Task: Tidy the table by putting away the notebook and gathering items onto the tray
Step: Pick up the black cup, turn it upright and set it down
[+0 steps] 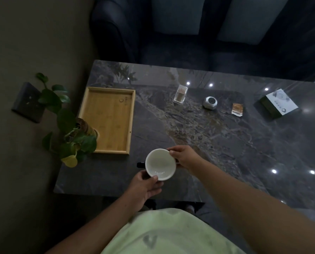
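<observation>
Judging across the marble table, the tidying looks barely begun. The wooden tray carries none of the small items, and no notebook shows. The box lies far right. The left hand and right hand both grasp the white cup near the tray's corner. The clear holder, silver ball and packet remain.

From the cup, bare tabletop runs to the tray at eleven o'clock; plant leaves crowd in at nine o'clock.
</observation>
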Demonstrator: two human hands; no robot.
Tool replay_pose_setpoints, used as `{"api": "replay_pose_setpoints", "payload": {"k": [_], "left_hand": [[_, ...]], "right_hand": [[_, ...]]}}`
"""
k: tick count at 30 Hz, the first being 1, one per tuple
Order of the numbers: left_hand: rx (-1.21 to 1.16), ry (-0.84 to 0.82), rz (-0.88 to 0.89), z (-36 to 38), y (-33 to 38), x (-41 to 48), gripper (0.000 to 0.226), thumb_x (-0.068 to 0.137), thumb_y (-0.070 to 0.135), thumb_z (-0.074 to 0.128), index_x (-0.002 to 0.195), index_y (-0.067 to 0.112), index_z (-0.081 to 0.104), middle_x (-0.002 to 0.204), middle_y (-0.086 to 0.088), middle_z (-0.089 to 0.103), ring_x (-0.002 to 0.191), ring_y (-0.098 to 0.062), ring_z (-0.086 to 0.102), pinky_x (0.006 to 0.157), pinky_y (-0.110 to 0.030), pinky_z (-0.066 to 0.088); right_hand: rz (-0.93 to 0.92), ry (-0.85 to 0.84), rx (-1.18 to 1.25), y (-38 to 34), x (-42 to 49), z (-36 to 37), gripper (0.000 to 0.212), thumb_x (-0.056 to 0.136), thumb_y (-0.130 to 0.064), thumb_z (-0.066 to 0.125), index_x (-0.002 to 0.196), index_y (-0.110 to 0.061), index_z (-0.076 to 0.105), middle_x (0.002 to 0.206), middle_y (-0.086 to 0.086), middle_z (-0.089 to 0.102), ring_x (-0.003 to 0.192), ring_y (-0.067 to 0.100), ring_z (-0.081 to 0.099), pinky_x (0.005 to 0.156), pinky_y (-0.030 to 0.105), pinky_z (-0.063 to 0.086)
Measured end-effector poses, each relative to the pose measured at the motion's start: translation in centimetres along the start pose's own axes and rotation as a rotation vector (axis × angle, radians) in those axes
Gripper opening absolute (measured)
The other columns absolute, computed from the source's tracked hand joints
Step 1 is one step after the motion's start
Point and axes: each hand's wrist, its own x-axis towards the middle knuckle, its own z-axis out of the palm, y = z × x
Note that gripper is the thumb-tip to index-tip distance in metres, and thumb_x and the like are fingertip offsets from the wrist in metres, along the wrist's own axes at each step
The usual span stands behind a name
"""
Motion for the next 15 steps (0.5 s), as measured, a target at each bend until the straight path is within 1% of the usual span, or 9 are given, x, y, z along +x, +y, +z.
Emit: {"api": "replay_pose_setpoints", "payload": {"k": [2,4,7,9,11,13,15], "left_hand": [[0.012,0.009,0.0,-0.1,0.0,0.0,0.043,0.095,0.001,0.06,0.134,0.005,0.043,0.129,-0.028,0.061,0.115,-0.041,0.063,0.086,-0.047,0.056],[0.02,0.014,-0.002,-0.3,0.0,0.1,0.045,0.095,0.002,0.062,0.135,0.006,0.043,0.128,-0.026,0.061,0.113,-0.039,0.065,0.083,-0.044,0.058],[0.044,0.013,0.004,-0.2,0.0,0.1,0.047,0.095,0.005,0.062,0.137,0.007,0.041,0.128,-0.023,0.061,0.109,-0.034,0.066,0.078,-0.041,0.059],[0.054,0.013,0.007,-0.1,0.0,0.2,0.048,0.095,0.006,0.063,0.138,0.007,0.041,0.128,-0.022,0.061,0.108,-0.033,0.067,0.078,-0.04,0.059],[0.08,0.019,0.013,0.0,0.1,0.2,0.051,0.094,0.008,0.064,0.139,0.007,0.041,0.127,-0.021,0.062,0.109,-0.033,0.066,0.082,-0.042,0.058],[0.101,0.022,0.016,0.0,0.1,0.1,0.05,0.095,0.009,0.063,0.14,0.007,0.041,0.128,-0.021,0.062,0.11,-0.033,0.066,0.085,-0.044,0.058],[0.109,0.024,0.017,-0.2,0.1,0.0,0.049,0.095,0.009,0.063,0.14,0.006,0.041,0.128,-0.021,0.061,0.11,-0.032,0.066,0.085,-0.044,0.058]], "right_hand": [[-0.008,0.0,-0.014,-0.2,-0.1,0.1,0.027,0.102,-0.011,0.052,0.122,-0.002,0.067,0.118,0.027,0.068,0.093,0.029,0.062,0.093,0.05,0.054],[-0.015,0.004,-0.012,-0.1,-0.3,0.2,0.027,0.102,-0.01,0.052,0.122,-0.001,0.067,0.111,0.025,0.068,0.093,0.028,0.062,0.093,0.051,0.054],[-0.034,0.018,0.002,0.3,-0.4,0.3,0.028,0.102,-0.01,0.052,0.122,0.0,0.068,0.102,0.017,0.066,0.092,0.027,0.061,0.093,0.053,0.053],[-0.052,0.037,-0.006,0.6,-0.5,0.2,0.027,0.102,-0.01,0.052,0.121,-0.002,0.069,0.103,0.02,0.068,0.092,0.028,0.062,0.092,0.053,0.054],[-0.068,0.051,-0.002,0.8,-0.4,0.2,0.026,0.102,-0.01,0.052,0.12,-0.003,0.069,0.108,0.024,0.07,0.091,0.028,0.063,0.091,0.054,0.054],[-0.067,0.055,0.014,0.9,-0.5,0.3,0.025,0.102,-0.01,0.052,0.118,-0.003,0.07,0.106,0.023,0.07,0.09,0.027,0.063,0.088,0.05,0.055],[-0.063,0.06,0.018,0.9,-0.5,0.6,0.024,0.102,-0.01,0.052,0.117,-0.002,0.07,0.099,0.017,0.069,0.088,0.026,0.062,0.083,0.043,0.055]]}}
